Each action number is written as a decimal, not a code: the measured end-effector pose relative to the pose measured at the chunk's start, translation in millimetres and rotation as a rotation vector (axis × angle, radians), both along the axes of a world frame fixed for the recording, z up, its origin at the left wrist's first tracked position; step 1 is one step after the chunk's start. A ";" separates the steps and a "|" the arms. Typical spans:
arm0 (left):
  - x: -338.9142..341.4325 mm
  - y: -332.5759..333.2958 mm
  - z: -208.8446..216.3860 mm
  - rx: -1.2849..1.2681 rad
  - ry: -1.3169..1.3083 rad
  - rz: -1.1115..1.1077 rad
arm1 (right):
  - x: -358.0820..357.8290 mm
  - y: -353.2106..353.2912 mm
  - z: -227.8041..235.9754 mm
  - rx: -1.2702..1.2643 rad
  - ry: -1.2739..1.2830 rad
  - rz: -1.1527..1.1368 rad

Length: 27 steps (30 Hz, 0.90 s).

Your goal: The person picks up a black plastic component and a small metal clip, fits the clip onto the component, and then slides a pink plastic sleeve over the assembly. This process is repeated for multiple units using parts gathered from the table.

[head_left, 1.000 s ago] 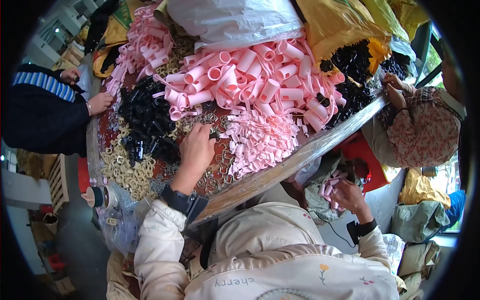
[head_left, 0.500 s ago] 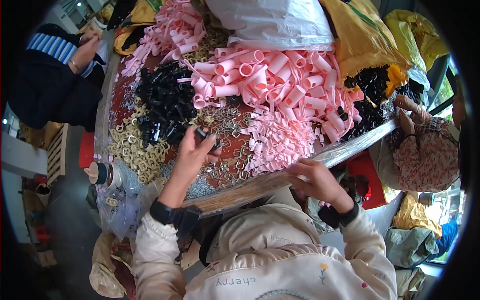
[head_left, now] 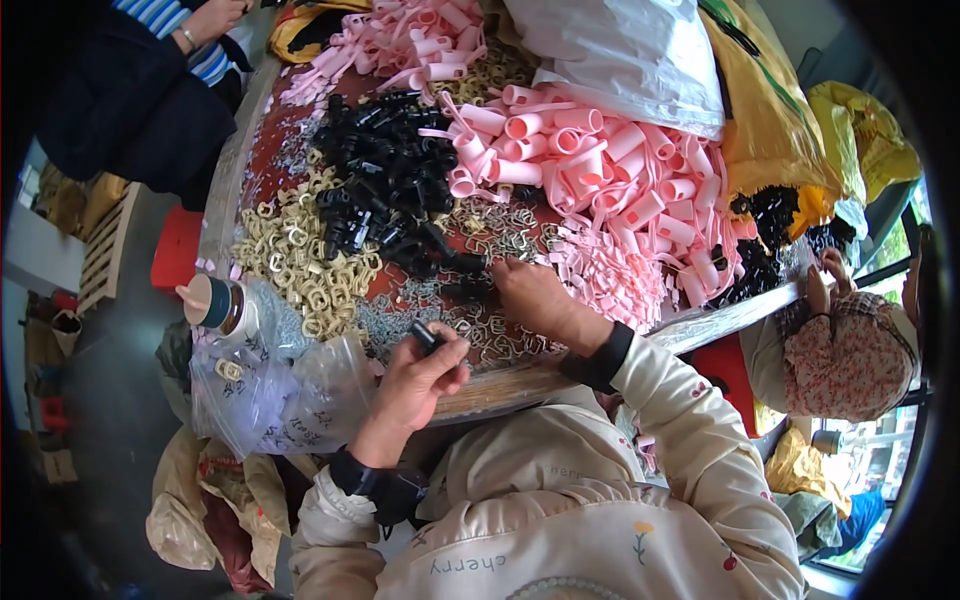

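Note:
My left hand [head_left: 425, 375] holds a small black cylindrical part [head_left: 427, 338] upright between thumb and fingers, near the front edge of the table. To its right, my right hand [head_left: 540, 298] reaches over the loose metal rings [head_left: 490, 335], its fingertips pinched together and turned down. What lies between those fingertips is hidden. Another black part [head_left: 468, 290] rests just left of them. Behind both hands spreads a heap of black plastic parts [head_left: 385, 180]. Small pink pieces [head_left: 605, 275] are piled beyond my right hand.
Pink tubes with straps [head_left: 620, 165] are heaped at the back, below a white sack [head_left: 625, 60]. Beige rings [head_left: 300, 260] and small grey bits [head_left: 400, 310] lie to the left. A lidded jar [head_left: 210, 300] and plastic bags [head_left: 265, 395] sit at the left corner. Other people stand left and right.
My left hand has drawn back toward the table's front edge with the black part. My right hand has moved left and forward, from the table edge onto the metal rings. The view has shifted.

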<state>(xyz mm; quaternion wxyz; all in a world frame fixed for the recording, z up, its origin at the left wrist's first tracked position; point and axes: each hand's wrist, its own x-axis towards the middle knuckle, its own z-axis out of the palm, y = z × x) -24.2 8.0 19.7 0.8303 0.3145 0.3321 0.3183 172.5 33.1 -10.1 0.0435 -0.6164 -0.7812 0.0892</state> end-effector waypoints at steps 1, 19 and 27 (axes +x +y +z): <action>1.0 0.2 -2.0 -0.015 0.052 -0.006 | 0.2 0.6 -2.3 0.000 -0.006 0.009; 43.9 -16.9 -3.2 0.741 0.426 0.066 | 1.2 -68.5 25.6 -0.643 1.871 -0.266; 43.0 -16.5 -2.1 1.096 0.663 -0.087 | 12.2 -81.9 15.0 -0.688 1.802 -0.266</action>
